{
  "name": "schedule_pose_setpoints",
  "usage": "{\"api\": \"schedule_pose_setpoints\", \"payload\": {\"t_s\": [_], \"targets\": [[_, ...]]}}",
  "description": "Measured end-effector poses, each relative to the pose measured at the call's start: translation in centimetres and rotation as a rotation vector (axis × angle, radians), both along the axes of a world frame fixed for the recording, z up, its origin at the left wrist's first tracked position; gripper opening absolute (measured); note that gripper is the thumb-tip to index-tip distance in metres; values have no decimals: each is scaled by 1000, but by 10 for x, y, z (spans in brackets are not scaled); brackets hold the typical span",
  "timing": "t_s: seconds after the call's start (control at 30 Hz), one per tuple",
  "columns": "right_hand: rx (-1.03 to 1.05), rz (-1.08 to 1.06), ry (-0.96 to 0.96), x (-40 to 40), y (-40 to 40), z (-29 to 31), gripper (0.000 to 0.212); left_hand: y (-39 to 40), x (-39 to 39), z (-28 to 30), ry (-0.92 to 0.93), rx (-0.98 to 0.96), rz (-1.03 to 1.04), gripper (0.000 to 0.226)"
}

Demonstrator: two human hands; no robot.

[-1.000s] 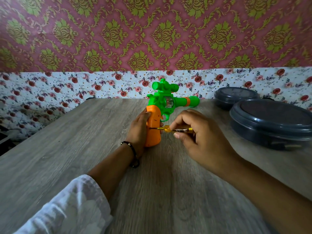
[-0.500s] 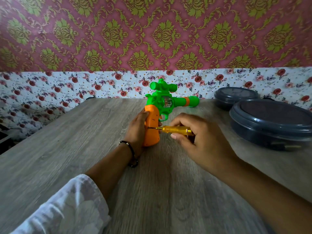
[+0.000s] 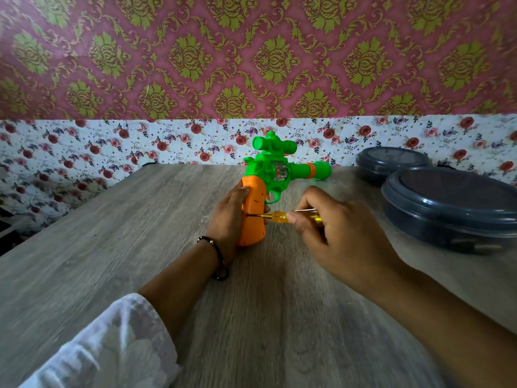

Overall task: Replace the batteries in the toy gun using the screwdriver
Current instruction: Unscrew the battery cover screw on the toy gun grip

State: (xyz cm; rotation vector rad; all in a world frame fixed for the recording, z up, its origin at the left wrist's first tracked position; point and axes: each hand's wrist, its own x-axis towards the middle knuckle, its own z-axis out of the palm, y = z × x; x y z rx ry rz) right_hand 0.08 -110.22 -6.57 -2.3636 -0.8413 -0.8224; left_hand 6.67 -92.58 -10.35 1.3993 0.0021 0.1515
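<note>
Orange plastic fills my left hand (image 3: 228, 219) — the grip of the toy gun (image 3: 268, 186), which I hold upright near the middle of the wooden table (image 3: 112, 247), butt resting on the wood and the green barrel pointing off to my right. My left fingers curl around the back of the grip, with the thumb pressed against its upper edge. A dark beaded bracelet (image 3: 216, 259) sits on that wrist, and a white sleeve (image 3: 106, 345) covers the forearm lower down.

My right hand (image 3: 333, 233) pinches the screwdriver (image 3: 282, 217) — fingertips closed on its yellow, see-through handle, the rest of the hand folded behind. The tool lies level, its thin dark shaft reaching left, and the tip meets the side of the orange grip about halfway down.

Two dark grey lidded containers stand to the right, the larger (image 3: 453, 205) just in front of the smaller (image 3: 391, 163), near the flowered wall.
</note>
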Motion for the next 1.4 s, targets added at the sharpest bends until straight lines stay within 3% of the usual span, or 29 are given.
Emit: {"api": "schedule_pose_setpoints", "payload": {"t_s": [0.1,0.2,0.43,0.67,0.77,0.9,1.1,1.2,1.4], "targets": [[68,109,67,0,1,2,13,3,1,0,23,-4,-4,41],[97,170,118,0,2,2,11,4,1,0,35,-23,-11,39],[-9,-58,135,-1,-1,-3,48,5,3,-2,39,-19,-11,45],[-22,25,110,4,-5,-2,15,5,0,-1,36,-8,-20,44],[66,120,107,3,-4,1,11,5,-1,0,45,-48,-22,40],[175,160,122,3,0,-3,31,3,0,0,33,-29,-9,36],[59,-85,143,-2,-1,-5,60,3,1,-2,5,36,8,38],[77,-50,84,0,0,-5,53,2,-1,-1,-2,43,-3,40],[127,107,37,0,1,1,19,3,0,0,19,-14,-10,36]]}}
